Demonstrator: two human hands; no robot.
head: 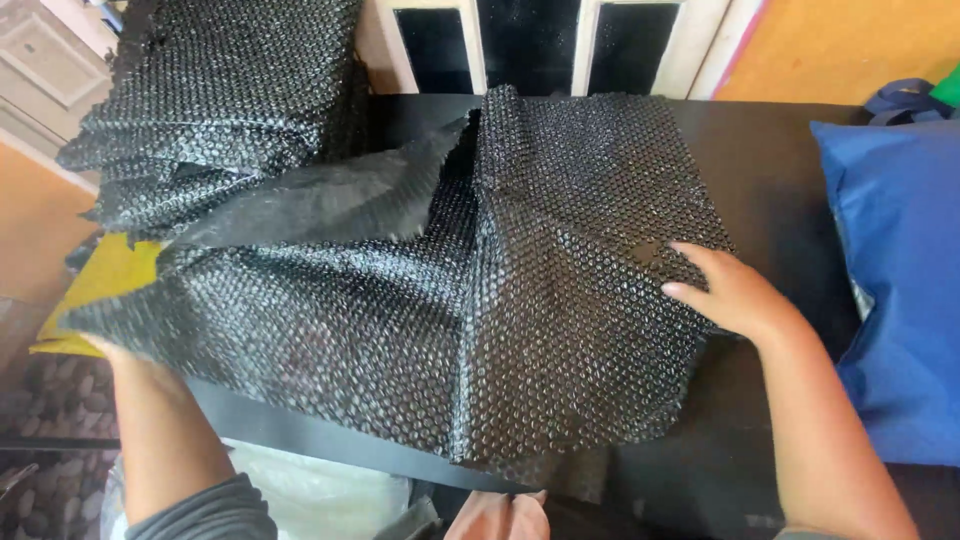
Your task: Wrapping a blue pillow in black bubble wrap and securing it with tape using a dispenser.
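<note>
Right hand [728, 292] flat on black bubble wrap [520, 300] (folded), black table [780, 180]

A black table [770, 170] fills most of the frame. A sheet of black bubble wrap [560, 290] lies spread across its middle (one fold overlapping), a stack of bubble wrap [200, 100] sits upper left, and a blue bag [900, 280] lies at the right edge.

Black dimpled bubble wrap [560, 300], blue bag [900, 290]

right hand [730, 292] flat on black bubble wrap sheet [500, 300], left hand hidden beneath its edge, black table [770, 170]
</note>
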